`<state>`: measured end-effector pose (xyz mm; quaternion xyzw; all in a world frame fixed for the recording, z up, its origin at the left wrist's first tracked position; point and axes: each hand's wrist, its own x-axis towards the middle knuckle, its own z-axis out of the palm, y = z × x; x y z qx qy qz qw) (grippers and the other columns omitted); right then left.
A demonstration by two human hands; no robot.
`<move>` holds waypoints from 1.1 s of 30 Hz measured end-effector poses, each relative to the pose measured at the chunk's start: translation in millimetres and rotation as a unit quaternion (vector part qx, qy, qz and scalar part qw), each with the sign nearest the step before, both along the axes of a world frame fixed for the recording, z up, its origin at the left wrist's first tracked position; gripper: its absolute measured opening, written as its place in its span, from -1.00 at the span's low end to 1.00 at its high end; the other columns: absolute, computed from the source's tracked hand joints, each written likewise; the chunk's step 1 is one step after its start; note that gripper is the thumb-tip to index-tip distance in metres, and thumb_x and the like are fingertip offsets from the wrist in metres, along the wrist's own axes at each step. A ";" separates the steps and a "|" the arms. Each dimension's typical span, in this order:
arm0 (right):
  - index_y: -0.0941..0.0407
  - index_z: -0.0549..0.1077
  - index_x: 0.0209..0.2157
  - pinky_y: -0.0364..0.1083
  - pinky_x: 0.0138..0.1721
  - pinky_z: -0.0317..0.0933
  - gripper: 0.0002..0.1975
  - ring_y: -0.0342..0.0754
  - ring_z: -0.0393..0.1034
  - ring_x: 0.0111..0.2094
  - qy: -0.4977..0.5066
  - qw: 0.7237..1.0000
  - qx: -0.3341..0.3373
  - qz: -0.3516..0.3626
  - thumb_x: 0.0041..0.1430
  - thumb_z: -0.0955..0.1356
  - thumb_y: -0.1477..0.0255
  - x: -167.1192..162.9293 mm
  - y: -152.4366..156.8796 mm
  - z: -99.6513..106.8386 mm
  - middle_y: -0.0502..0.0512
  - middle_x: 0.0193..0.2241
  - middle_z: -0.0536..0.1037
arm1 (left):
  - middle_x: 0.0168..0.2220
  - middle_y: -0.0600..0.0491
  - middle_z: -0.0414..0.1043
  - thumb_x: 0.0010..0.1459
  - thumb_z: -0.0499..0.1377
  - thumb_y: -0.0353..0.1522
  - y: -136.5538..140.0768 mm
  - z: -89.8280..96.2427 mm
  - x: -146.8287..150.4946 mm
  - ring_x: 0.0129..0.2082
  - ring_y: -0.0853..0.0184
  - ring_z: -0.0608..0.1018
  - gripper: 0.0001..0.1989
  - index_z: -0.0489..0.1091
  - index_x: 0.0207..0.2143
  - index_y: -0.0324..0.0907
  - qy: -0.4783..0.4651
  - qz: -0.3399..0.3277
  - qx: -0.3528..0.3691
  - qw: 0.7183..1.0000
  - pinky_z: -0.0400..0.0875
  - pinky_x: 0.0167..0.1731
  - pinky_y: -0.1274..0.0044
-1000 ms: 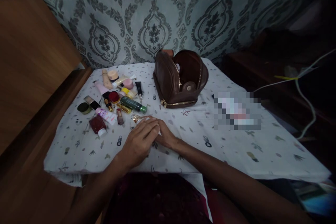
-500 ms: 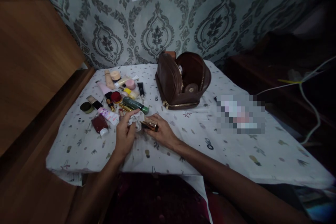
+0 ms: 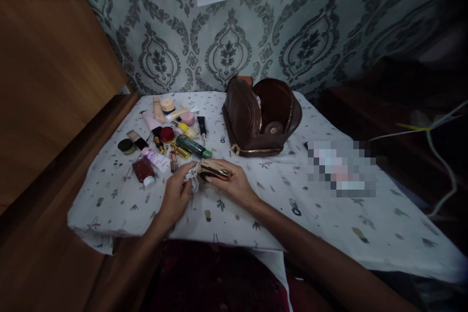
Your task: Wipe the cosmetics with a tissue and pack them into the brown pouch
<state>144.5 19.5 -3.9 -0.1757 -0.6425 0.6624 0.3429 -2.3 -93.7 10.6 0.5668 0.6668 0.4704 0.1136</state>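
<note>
My left hand (image 3: 176, 196) is closed on a crumpled white wipe or cloth (image 3: 192, 180), which presses against the end of a shiny gold cosmetic case (image 3: 216, 169). Around that case my right hand (image 3: 239, 186) has its fingers wrapped; its exact kind is hard to tell. Just beyond the hands lies a green bottle (image 3: 190, 145), with small gold tubes (image 3: 181, 151) beside it. Left of my left hand are a bottle of dark red liquid (image 3: 143, 170) with a white cap and a pink-and-white tube (image 3: 155, 159).
An unzipped brown bag (image 3: 241, 117) stands at the back of the cloth-covered table (image 3: 226, 219). Several jars and tubes, among them a red-lidded jar (image 3: 167, 134) and a black tube (image 3: 202, 126), cluster at the left. A blurred-out object (image 3: 340, 168) lies right. A wooden cabinet (image 3: 51, 83) borders the left side.
The gold case has turned to lie more lengthwise across my right hand, showing more of its side. Both hands stay together at the wipe. The whole view has shifted slightly.
</note>
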 end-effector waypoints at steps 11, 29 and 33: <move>0.11 0.39 -0.37 -0.19 -0.39 0.23 -0.77 -0.17 0.28 -0.46 -0.047 0.998 0.041 -0.003 -0.12 0.46 0.48 1.3 0.3 1.0 -0.13 -0.51 0.37 | 0.18 -0.19 0.32 0.26 -0.11 -0.61 -1.3 6.6 33.7 0.23 0.18 0.34 -0.43 0.09 0.30 -0.16 0.267 -0.026 0.117 0.956 0.37 0.15 0.22; 0.12 0.47 -0.18 -0.06 -0.11 0.33 -0.64 -0.05 0.48 -0.22 -0.010 0.999 -0.023 0.027 -0.01 0.51 0.29 9.8 10.3 3.5 0.08 -0.25 0.58 | 0.20 -0.14 0.34 0.19 -0.02 -0.54 -5.4 -15.7 18.4 0.19 0.22 0.39 -0.45 0.19 0.25 -0.20 0.058 -0.011 0.029 0.998 0.30 0.19 0.29; 0.08 0.48 -0.19 -0.08 -0.11 0.33 -0.64 -0.09 0.49 -0.24 0.034 0.995 -0.097 -0.001 -0.04 0.52 0.29 6.0 9.4 1.4 0.02 -0.26 0.59 | 0.16 -0.12 0.39 0.20 -0.01 -0.51 -4.9 -20.9 19.7 0.14 0.22 0.45 -0.51 0.25 0.20 -0.20 0.047 0.000 0.029 0.998 0.35 0.15 0.31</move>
